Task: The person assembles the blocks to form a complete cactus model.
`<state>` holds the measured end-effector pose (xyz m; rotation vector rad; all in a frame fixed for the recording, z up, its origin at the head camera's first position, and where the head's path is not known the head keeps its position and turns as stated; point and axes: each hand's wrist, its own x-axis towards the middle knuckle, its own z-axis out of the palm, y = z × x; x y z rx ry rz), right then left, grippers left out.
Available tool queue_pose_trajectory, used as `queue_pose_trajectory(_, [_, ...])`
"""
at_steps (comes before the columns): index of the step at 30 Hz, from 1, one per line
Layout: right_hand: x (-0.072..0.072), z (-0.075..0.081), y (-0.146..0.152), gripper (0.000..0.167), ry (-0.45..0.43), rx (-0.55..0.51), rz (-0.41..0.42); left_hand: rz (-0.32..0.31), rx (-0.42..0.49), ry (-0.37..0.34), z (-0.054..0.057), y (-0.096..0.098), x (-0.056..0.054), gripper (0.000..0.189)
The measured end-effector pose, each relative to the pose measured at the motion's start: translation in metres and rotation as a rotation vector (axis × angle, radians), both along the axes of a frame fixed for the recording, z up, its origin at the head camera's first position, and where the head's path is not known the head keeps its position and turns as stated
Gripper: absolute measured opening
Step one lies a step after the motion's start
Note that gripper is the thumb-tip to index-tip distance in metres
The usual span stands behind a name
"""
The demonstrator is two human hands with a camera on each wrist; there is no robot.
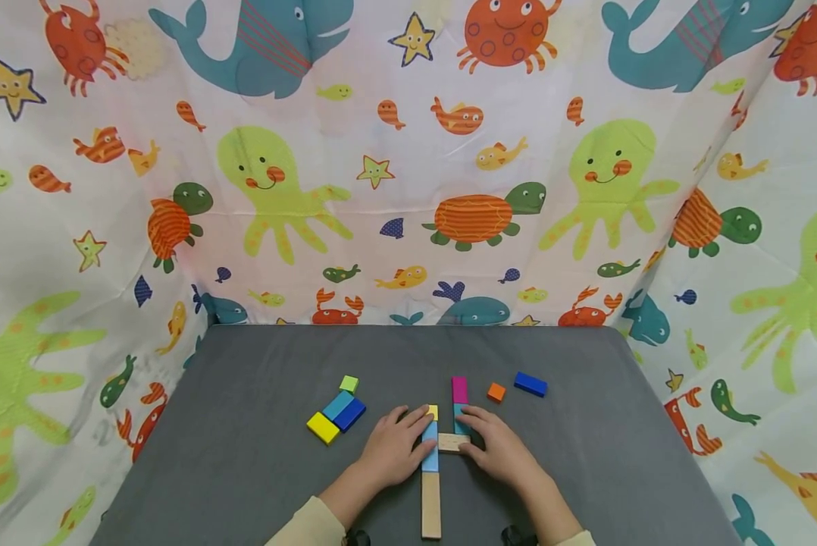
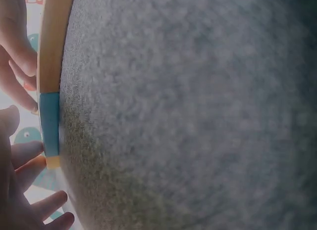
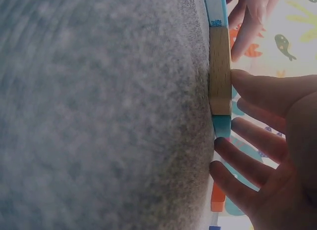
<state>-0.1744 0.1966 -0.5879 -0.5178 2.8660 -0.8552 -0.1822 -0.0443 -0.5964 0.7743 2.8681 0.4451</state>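
A column of blocks runs up the middle of the table: a long wooden block [image 1: 431, 506], a light blue block [image 1: 430, 450] and a small yellow block [image 1: 433, 412] at its far end. My left hand [image 1: 396, 446] rests along the column's left side, fingertips near the yellow block and thumb by the light blue one. A short wooden block [image 1: 453, 443] sits crosswise against the column's right side. Beyond it stand a teal block [image 1: 459, 415] and a magenta block [image 1: 459, 390] in line. My right hand [image 1: 502, 447] touches the short wooden and teal blocks with extended fingers.
Left of the column lie a lime block [image 1: 349, 384], a teal-blue block [image 1: 338, 404], a dark blue block [image 1: 350, 414] and a yellow block [image 1: 323, 428]. An orange block [image 1: 496, 392] and another blue block [image 1: 530, 384] lie at the right on the grey table [image 1: 258, 455].
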Motion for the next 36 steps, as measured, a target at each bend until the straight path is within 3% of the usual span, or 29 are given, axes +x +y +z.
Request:
queue_pose_trajectory(9, [-0.002, 0.003, 0.001, 0.047, -0.001, 0.006, 0.005, -0.004, -0.005, 0.024, -0.002, 0.000, -0.003, 0.057])
queue_pose_trajectory(16, [-0.002, 0.003, 0.000, 0.048, -0.010, 0.011, 0.000, 0.016, 0.065, 0.061, 0.000, -0.003, -0.002, 0.051])
queue_pose_trajectory(23, [0.000, 0.004, -0.001, 0.049, -0.024, 0.031, -0.009, 0.097, 0.106, 0.176, 0.005, -0.024, -0.009, 0.042])
queue_pose_trajectory(27, [0.001, 0.005, -0.001, 0.048, -0.023, 0.026, -0.014, 0.131, 0.095, 0.201, 0.008, -0.045, -0.015, 0.045])
queue_pose_trajectory(30, [0.001, 0.004, -0.001, 0.049, -0.019, 0.018, -0.016, 0.144, 0.058, 0.185, 0.010, -0.062, -0.020, 0.053])
queue_pose_trajectory(36, [-0.002, 0.006, 0.001, 0.051, -0.014, 0.002, -0.029, 0.158, -0.050, 0.084, 0.016, -0.088, -0.025, 0.066])
